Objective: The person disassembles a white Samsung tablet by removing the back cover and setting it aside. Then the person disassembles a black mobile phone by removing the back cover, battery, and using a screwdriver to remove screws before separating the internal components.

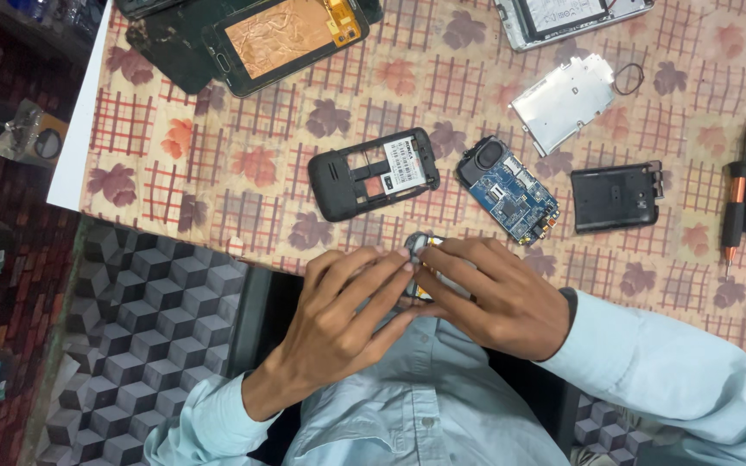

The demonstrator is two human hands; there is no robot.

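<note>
Fingers (pixel 390 267) of left hand (pixel 338 319) and right hand (pixel 502 302) pinch small phone part (pixel 420 246) | blue circuit board (pixel 507 192) near

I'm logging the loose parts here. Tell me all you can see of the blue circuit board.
The circuit board is blue, roughly rectangular, and lies flat and slanted on the leaf-patterned tablecloth. It carries a black oval part at its upper left end, metal shields and small components. Nothing touches it; it sits between the black frame and the battery.

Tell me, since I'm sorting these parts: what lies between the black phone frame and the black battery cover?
In the head view, a blue circuit board lies between the black phone frame and the black battery cover.
</note>
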